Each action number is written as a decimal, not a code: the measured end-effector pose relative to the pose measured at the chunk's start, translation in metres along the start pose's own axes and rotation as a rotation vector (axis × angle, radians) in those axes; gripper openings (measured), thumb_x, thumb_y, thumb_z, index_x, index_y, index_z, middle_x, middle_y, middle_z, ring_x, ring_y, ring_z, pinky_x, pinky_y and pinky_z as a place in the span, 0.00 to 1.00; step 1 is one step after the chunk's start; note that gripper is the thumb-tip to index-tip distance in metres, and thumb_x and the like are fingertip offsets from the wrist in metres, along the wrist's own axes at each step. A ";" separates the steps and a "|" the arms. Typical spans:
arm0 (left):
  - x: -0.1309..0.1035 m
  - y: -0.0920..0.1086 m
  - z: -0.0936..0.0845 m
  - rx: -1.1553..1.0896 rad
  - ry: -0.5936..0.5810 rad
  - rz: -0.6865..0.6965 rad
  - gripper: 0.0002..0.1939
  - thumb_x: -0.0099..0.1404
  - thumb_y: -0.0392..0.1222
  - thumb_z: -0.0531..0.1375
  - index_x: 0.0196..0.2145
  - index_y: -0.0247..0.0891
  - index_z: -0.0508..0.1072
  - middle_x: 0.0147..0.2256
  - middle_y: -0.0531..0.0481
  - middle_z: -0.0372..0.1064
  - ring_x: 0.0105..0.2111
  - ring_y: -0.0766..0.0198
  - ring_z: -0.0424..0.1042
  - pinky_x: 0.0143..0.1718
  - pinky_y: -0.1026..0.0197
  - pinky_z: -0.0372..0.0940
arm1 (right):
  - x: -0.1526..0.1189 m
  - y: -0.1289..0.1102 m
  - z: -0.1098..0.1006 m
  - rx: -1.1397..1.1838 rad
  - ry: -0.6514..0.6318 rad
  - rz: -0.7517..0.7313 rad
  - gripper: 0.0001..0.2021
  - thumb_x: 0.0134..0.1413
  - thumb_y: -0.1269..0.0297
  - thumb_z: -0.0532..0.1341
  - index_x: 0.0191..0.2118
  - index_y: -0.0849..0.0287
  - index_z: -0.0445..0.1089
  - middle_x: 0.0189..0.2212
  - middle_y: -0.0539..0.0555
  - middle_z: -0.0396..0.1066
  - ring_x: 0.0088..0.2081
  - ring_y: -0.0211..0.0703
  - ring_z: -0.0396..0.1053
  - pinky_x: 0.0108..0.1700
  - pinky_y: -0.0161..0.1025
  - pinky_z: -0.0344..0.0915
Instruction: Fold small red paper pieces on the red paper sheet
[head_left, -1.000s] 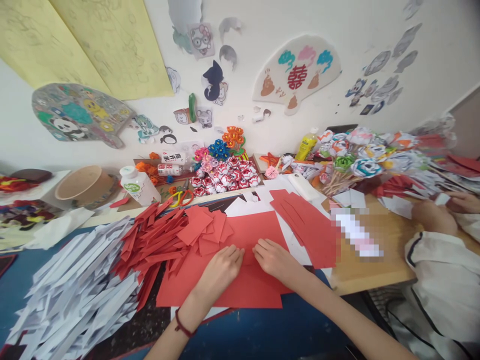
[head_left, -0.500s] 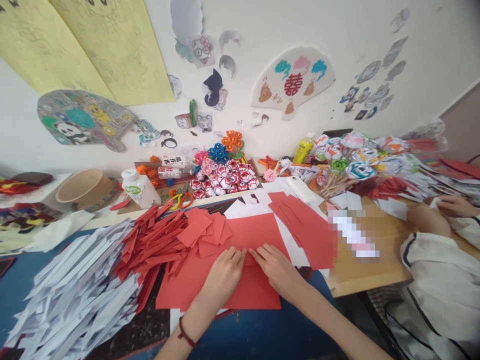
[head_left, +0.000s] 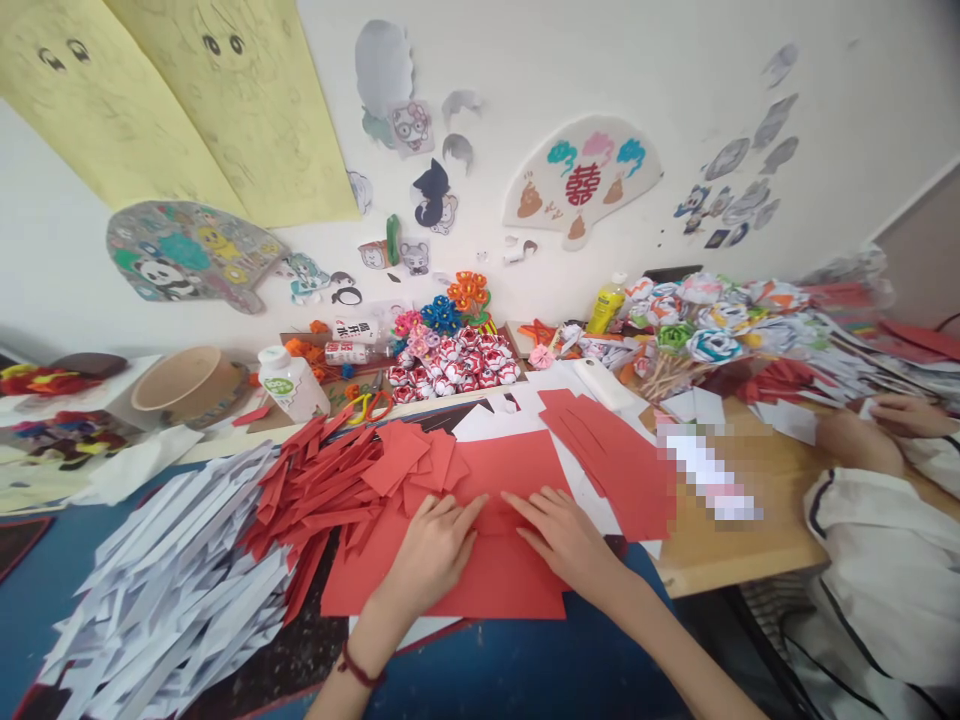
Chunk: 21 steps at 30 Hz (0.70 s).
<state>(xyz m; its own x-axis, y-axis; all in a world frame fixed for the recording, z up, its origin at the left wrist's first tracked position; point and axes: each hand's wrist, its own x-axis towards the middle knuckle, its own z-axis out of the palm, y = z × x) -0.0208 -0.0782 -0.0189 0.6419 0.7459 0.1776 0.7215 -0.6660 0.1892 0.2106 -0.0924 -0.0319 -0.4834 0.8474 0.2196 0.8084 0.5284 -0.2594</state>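
Note:
Large red sheets (head_left: 517,580) lie on the blue table in front of me. On them is a small red paper piece (head_left: 499,517), hard to tell from the sheets beneath. My left hand (head_left: 439,545) touches its left end, index finger stretched and thumb apart. My right hand (head_left: 559,530) rests at its right end with the fingers spread. Folded red strips (head_left: 322,480) and small red rectangles (head_left: 412,460) are heaped just left of my hands. Farther left lies a big pile of folded white strips (head_left: 180,580).
Cut red sheets (head_left: 611,460) lie on white paper to the right. Behind are a white bottle (head_left: 294,385), scissors (head_left: 367,405), red-and-white paper flowers (head_left: 457,362) and a yellow bottle (head_left: 606,303). At the far right, a person's hands (head_left: 900,415) hold something white above the wooden table (head_left: 750,540).
The fingers of both my hands have gone from pinched together to stretched out along the small red piece. The whole view has shifted slightly.

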 end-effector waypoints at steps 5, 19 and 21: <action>-0.003 -0.009 0.007 0.064 0.034 0.037 0.14 0.69 0.38 0.54 0.52 0.36 0.65 0.40 0.45 0.73 0.38 0.57 0.68 0.39 0.55 0.57 | -0.007 0.007 0.004 0.005 0.035 -0.018 0.19 0.59 0.63 0.61 0.55 0.59 0.63 0.39 0.56 0.71 0.42 0.50 0.65 0.44 0.46 0.64; -0.003 -0.003 0.019 -0.016 0.162 -0.012 0.09 0.70 0.36 0.52 0.37 0.41 0.72 0.49 0.54 0.73 0.43 0.59 0.66 0.44 0.53 0.53 | -0.001 0.009 0.015 0.143 0.184 -0.017 0.07 0.64 0.69 0.55 0.35 0.57 0.70 0.35 0.53 0.74 0.36 0.46 0.64 0.39 0.44 0.60; -0.003 -0.002 0.018 -0.021 0.180 -0.016 0.09 0.70 0.37 0.53 0.37 0.41 0.73 0.48 0.53 0.73 0.44 0.58 0.65 0.45 0.52 0.52 | 0.000 0.009 0.015 0.154 0.176 -0.011 0.07 0.64 0.70 0.55 0.36 0.57 0.70 0.34 0.53 0.74 0.36 0.46 0.64 0.40 0.44 0.59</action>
<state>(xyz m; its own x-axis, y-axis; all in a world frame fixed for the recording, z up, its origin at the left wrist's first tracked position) -0.0193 -0.0790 -0.0374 0.5723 0.7444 0.3440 0.7243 -0.6556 0.2135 0.2124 -0.0871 -0.0486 -0.4150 0.8267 0.3799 0.7362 0.5505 -0.3937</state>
